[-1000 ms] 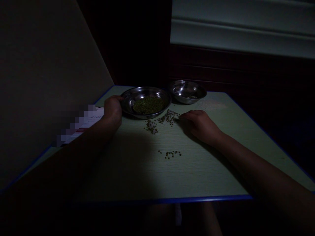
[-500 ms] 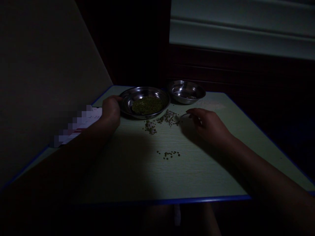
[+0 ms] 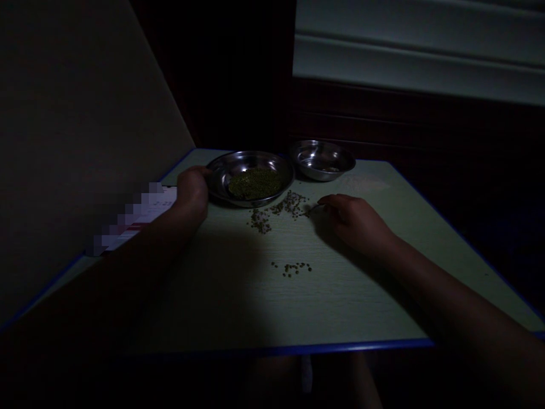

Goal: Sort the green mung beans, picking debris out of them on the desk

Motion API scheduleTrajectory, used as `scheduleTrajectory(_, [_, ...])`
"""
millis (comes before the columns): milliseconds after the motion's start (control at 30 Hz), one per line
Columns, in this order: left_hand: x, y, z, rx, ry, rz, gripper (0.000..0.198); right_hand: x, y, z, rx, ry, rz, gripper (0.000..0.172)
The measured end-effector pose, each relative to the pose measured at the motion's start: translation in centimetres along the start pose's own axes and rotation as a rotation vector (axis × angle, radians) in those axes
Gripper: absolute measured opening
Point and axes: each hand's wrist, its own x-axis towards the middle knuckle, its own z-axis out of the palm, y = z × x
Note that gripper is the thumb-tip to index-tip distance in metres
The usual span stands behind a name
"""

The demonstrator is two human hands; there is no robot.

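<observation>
My left hand (image 3: 192,192) is closed at the left rim of a wide metal bowl (image 3: 218,190), which holds a heap of small green beans (image 3: 255,183). Pinched in the fingers of my right hand (image 3: 355,220) is a thin metal tool (image 3: 314,208); the dark keeps me from telling its kind. Its tip points left and down, by the right end of a loose pile (image 3: 292,204) of small beans mixed with white bits. A second such clump (image 3: 260,221) lies just left of that pile. Nearer to me is a small scatter of beans (image 3: 297,267).
A second metal bowl (image 3: 322,174) stands at the back, right of the first, with a little something pale in it. At the table's left side lies a white printed item (image 3: 149,213), partly blurred out. The pale table (image 3: 340,307) has a blue edge; a wall rises at left.
My right hand has shifted slightly left and down, bringing the tool's tip lower, close to the pile. The left hand and both bowls stay where they were.
</observation>
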Motion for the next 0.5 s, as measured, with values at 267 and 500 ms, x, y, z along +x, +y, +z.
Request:
scheduleTrajectory(267, [-0.4, 0.5, 0.1, -0.028, 0.042, -0.054, 0.021, 0.0, -0.5, -0.2, -0.008, -0.039, -0.013, 0.059])
scheduleTrajectory(500, [2.4, -1.9, -0.5, 0.024, -0.026, 0.029, 0.021, -0.2, -0.6, -0.6, -0.028, -0.038, -0.037, 0.054])
